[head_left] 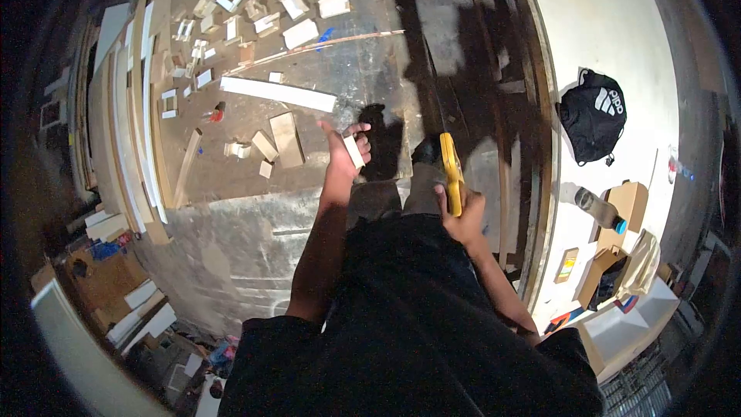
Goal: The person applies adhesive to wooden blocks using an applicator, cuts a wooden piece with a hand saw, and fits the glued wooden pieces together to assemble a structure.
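My left hand (340, 158) is closed around a small pale wood block (354, 151), held above the work surface. In my right hand (466, 218) is the yellow handle of a handsaw (449, 166). Its thin dark blade points away from me and is seen nearly edge-on, hard to pick out against the shadow. Just beyond my left hand lies a long white-faced board (278, 94). Left of that hand rest a flat brown wood piece (286, 140) and a smaller wood block (264, 144).
Many small wooden pieces (266, 23) are scattered at the far left. Long boards (147, 108) lie along the left edge. On the pale surface at right are a black drawstring bag (594, 116), a bottle (598, 208) and an open cardboard box (598, 274).
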`<act>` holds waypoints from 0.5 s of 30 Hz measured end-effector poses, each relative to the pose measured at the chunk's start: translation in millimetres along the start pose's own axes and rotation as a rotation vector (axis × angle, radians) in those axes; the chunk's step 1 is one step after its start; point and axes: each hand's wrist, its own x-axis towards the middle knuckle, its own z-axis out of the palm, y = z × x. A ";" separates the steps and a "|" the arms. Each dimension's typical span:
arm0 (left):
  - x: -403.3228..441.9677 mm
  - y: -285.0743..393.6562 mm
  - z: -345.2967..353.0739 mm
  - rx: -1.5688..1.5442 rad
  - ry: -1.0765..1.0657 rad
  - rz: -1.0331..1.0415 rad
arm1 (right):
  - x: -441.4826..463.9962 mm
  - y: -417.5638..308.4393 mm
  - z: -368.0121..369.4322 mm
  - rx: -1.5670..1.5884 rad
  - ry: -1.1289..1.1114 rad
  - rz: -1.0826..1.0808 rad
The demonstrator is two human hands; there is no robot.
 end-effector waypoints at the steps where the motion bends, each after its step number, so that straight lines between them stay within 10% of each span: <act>1: -6.0 -1.4 -9.4 -0.020 -0.038 -0.010 | -6.8 6.9 2.5 -0.044 -0.017 -0.123; 6: -33.2 6.8 -57.1 -0.055 -0.076 -0.106 | -36.4 24.4 24.8 -0.144 -0.020 -0.587; 12: -57.6 42.5 -123.7 -0.102 -0.032 -0.201 | -88.8 52.7 103.0 -0.233 -0.117 -0.492; 15: -86.1 75.2 -129.9 -0.022 0.256 0.179 | -110.2 54.8 159.0 -0.370 -0.043 -0.403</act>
